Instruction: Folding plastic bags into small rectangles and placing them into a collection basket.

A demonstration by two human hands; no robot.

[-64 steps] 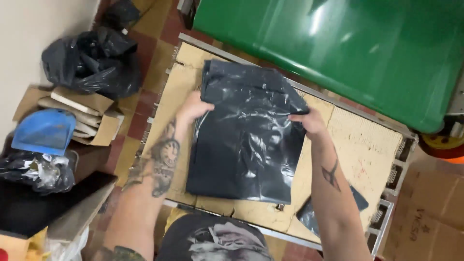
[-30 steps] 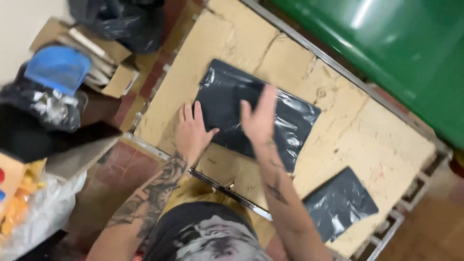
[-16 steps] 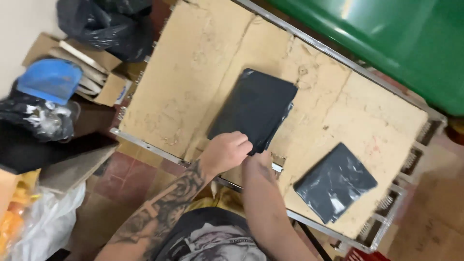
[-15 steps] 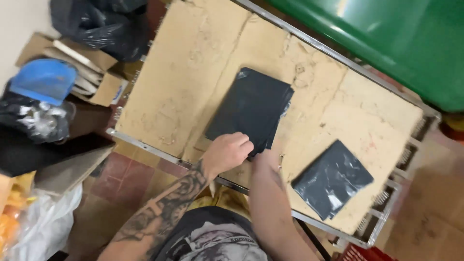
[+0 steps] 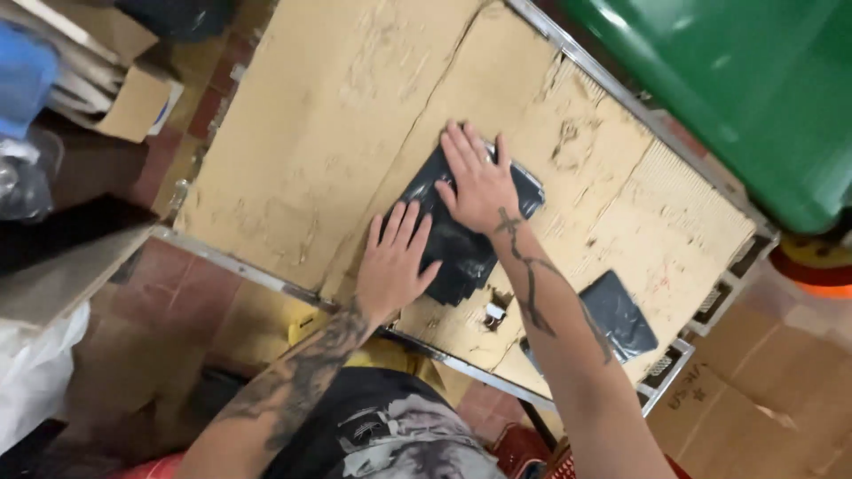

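Note:
A folded black plastic bag (image 5: pixel 461 253) lies on the cardboard-covered table (image 5: pixel 311 151). My left hand (image 5: pixel 395 262) presses flat on its near left part, fingers spread. My right hand (image 5: pixel 477 180) lies flat on its far part, fingers apart. Neither hand grips the bag; both palms rest on top. A second folded black bag (image 5: pixel 621 315) sits to the right near the table's front edge, partly behind my right forearm.
A large green bin (image 5: pixel 737 80) stands beyond the table at the upper right. Cardboard boxes (image 5: pixel 115 80) and a blue item (image 5: pixel 22 75) lie on the floor at the left. A white plastic bag (image 5: pixel 35 364) is at the lower left. Brown cardboard (image 5: pixel 754 417) lies at the lower right.
The black bag has been folded from a large sheet into a small packet. Both hands moved from its near edge onto its top, pressing it flat.

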